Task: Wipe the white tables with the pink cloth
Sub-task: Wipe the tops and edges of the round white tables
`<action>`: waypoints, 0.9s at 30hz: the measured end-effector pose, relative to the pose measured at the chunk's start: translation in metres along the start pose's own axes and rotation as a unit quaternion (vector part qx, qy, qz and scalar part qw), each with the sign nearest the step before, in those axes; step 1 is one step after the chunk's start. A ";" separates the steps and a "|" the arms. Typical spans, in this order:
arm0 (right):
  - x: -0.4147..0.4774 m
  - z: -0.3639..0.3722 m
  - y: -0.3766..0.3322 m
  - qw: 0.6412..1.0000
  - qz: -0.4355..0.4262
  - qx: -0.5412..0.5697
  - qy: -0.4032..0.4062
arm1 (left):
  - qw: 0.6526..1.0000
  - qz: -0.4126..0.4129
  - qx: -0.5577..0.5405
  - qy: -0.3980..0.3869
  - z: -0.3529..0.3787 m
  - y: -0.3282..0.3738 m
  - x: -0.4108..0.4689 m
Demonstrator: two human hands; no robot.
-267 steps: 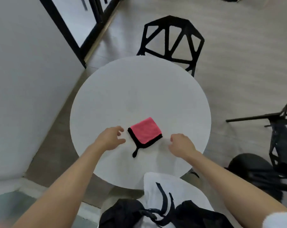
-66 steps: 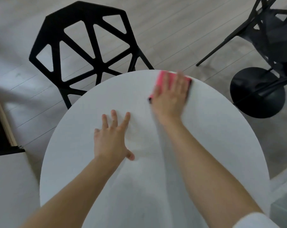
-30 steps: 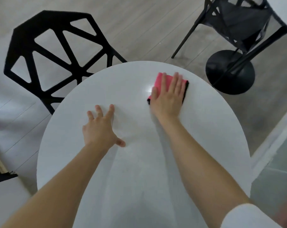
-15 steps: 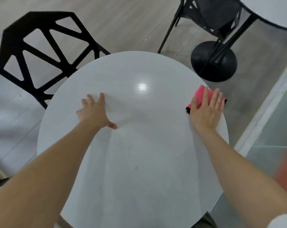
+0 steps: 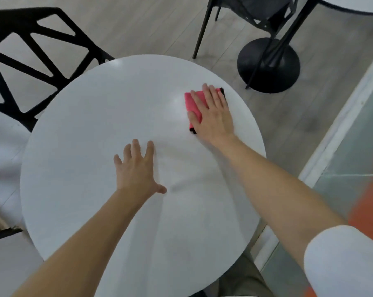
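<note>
Head view. Caught mid-wipe on the round white worktop (image 5: 85, 189), by judgement from the pose. Pressed the pink cloth (image 5: 193, 103) flat under the right hand (image 5: 213, 116), palm down, fingers straight and close together, nothing curled round the fabric. Found the cloth folded on the worktop's far right part, just inside the rim, with black edging showing at its far and near corners. Braced the left hand (image 5: 136, 170) flat near the worktop's middle, fingers straight and spread, thumb out, holding nothing. Could not tell from the surface which parts were already wiped.

Called next, probably, for a firm sweep back across the worktop without letting the cloth slip over the right rim, and for shifting the left hand to reach the patch beneath it. Glimpsed a second white table (image 5: 352, 5) beyond the worktop's far right side, above a black pedestal base (image 5: 269, 65), presumably not yet wiped.
</note>
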State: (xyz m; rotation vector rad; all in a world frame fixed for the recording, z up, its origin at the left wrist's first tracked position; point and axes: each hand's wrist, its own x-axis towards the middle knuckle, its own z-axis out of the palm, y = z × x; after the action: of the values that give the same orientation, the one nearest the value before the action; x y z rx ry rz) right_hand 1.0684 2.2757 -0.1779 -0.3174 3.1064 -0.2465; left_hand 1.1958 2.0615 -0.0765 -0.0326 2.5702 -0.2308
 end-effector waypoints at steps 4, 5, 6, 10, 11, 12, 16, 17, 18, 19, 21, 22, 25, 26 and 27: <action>-0.028 -0.011 0.024 0.999 0.051 0.007 0.003 | 1.000 0.017 0.005 -0.015 0.011 0.045 -0.004; -0.050 -0.012 0.017 1.000 0.022 0.020 -0.006 | 1.000 0.016 -0.010 -0.022 0.013 0.052 -0.005; -0.080 -0.014 0.012 0.999 -0.019 0.033 -0.014 | 0.999 0.013 -0.025 -0.028 0.015 0.055 -0.004; -0.193 -0.020 0.029 0.983 -0.168 0.060 -0.044 | 0.998 0.014 -0.042 -0.036 0.018 0.057 0.001; -0.198 -0.022 0.038 0.981 -0.176 0.058 -0.057 | 0.998 0.011 -0.042 -0.036 0.018 0.057 0.001; -0.190 -0.021 0.046 0.981 -0.178 0.054 -0.054 | 0.999 0.006 -0.041 -0.036 0.017 0.058 0.002; -0.065 -0.015 0.047 0.996 -0.085 0.008 -0.016 | 0.998 0.003 -0.042 -0.040 0.017 0.061 0.005; -0.032 -0.015 0.044 0.998 -0.065 0.005 -0.025 | 0.998 -0.001 -0.046 -0.038 0.018 0.062 0.004; -0.006 -0.014 0.041 0.998 -0.057 0.003 -0.032 | 0.998 -0.005 -0.047 -0.036 0.019 0.061 0.004; 0.008 -0.011 0.039 0.998 -0.058 -0.001 -0.037 | 0.998 -0.006 -0.045 -0.032 0.019 0.061 0.004; 0.007 -0.008 0.042 0.998 -0.063 0.003 -0.028 | 0.999 0.003 -0.039 -0.029 0.019 0.060 0.005; -0.009 -0.008 0.047 0.998 -0.059 0.010 -0.015 | 0.999 0.004 -0.037 -0.029 0.019 0.059 0.005; -0.097 -0.012 0.064 0.999 -0.018 0.028 -0.001 | 0.999 -0.003 -0.039 -0.026 0.021 0.058 0.004; -0.131 -0.015 0.069 1.000 -0.012 0.026 -0.011 | 0.999 -0.004 -0.042 -0.026 0.021 0.058 0.004; -0.164 -0.019 0.074 0.999 -0.007 0.023 -0.025 | 0.999 -0.003 -0.043 -0.026 0.021 0.060 0.004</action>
State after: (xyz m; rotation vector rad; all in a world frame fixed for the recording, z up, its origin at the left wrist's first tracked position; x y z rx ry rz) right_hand 1.2133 2.3831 -0.1719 -0.3402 3.0448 -0.3054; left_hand 1.2045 2.1167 -0.1063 -0.0777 2.5271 -0.1213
